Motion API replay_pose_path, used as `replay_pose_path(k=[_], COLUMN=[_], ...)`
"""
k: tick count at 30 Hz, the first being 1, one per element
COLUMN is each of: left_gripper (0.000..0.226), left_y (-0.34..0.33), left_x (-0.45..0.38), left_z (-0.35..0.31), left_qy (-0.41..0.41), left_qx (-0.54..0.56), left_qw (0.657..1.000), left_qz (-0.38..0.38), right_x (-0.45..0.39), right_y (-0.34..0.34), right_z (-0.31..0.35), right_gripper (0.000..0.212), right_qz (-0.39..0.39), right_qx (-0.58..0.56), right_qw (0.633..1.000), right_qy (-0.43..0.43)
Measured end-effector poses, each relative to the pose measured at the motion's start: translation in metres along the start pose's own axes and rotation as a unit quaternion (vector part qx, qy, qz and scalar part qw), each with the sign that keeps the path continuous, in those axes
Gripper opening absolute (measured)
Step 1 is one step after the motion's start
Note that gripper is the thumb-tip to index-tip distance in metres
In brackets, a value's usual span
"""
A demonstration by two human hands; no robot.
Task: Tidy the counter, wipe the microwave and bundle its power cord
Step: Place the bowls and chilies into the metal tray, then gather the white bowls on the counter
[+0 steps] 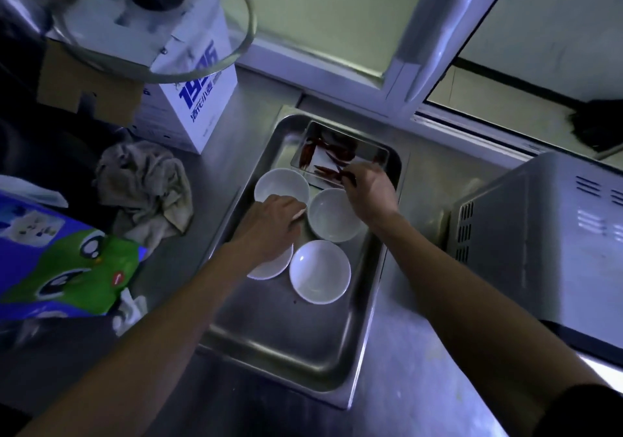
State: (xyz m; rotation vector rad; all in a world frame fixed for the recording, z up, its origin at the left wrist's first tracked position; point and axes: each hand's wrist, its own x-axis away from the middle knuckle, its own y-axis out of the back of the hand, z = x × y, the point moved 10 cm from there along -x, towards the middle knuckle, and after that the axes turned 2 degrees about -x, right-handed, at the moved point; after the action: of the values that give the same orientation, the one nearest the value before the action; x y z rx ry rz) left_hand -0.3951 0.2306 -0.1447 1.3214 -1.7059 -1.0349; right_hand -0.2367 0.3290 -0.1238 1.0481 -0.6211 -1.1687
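Both hands are down inside the steel tray [340, 362], which lies on the table with its long axis running away from the person, tilted slightly to the right. Left hand [274, 222] lies palm down with fingers loosely bent over the near-left white bowl [269, 266], its fingertips reaching the rim of the far-left bowl [281, 183]; whether it actually grips either rim cannot be told. Right hand [369, 188] is further out, its fingertips gathered at the near edge of the small rectangular steel dish [377, 151] in the tray's far end, seemingly pinching one of the dried red chillies [312, 148], though blur makes that uncertain.

By count: four white bowls, two hard by the left hand, one directly below the right wrist [333, 215], and one nearer the person between the two forearms [320, 271]. One tray, one small dish, and several chillies, too blurred to number.

Microwave [546, 234] stands to the right of the right forearm, well apart from the hand, its vented rear side turned toward the tray; the right hand is the nearer to it. Its power cord is not in view. A crumpled cloth [145, 187] lies left of the left hand, beyond the tray's edge, nearer that hand for the wiping to come. Beyond the cloth stands a white carton [199, 99], with a glass lid [236, 42] above it.
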Motion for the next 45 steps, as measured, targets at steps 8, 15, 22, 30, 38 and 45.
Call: replay_pose_path(k=[8,15,22,30,38,45], left_gripper=[0.041,0.037,0.029,0.037,0.040,0.043], left_y=[-0.014,-0.021,-0.024,-0.047,-0.110,-0.173], left_x=[-0.021,-0.010,0.018,0.061,0.107,0.158], left_z=[0.020,0.005,-0.046,-0.122,-0.232,-0.349], left_qy=[0.005,-0.027,-0.081,-0.109,-0.126,-0.185], left_qx=[0.008,0.000,-0.016,-0.030,-0.030,-0.070], left_qw=[0.999,0.999,0.996,0.992,0.987,0.968], left_qz=[0.032,0.025,0.017,0.051,0.096,0.154], right_x=[-0.039,-0.009,0.086,0.212,0.351,0.484], right_y=[-0.039,-0.028,-0.001,0.016,0.056,0.102], right_z=[-0.006,-0.018,-0.017,-0.042,-0.121,-0.199], right_gripper=[0.020,0.017,0.028,0.030,0.033,0.035], right_qz=[0.058,0.013,0.014,0.060,0.024,0.009], right_qx=[0.033,0.029,-0.006,-0.027,-0.044,-0.020], right_qw=[0.998,0.999,1.000,0.996,0.989,0.972], right_qy=[0.007,0.007,-0.023,-0.055,-0.142,-0.234])
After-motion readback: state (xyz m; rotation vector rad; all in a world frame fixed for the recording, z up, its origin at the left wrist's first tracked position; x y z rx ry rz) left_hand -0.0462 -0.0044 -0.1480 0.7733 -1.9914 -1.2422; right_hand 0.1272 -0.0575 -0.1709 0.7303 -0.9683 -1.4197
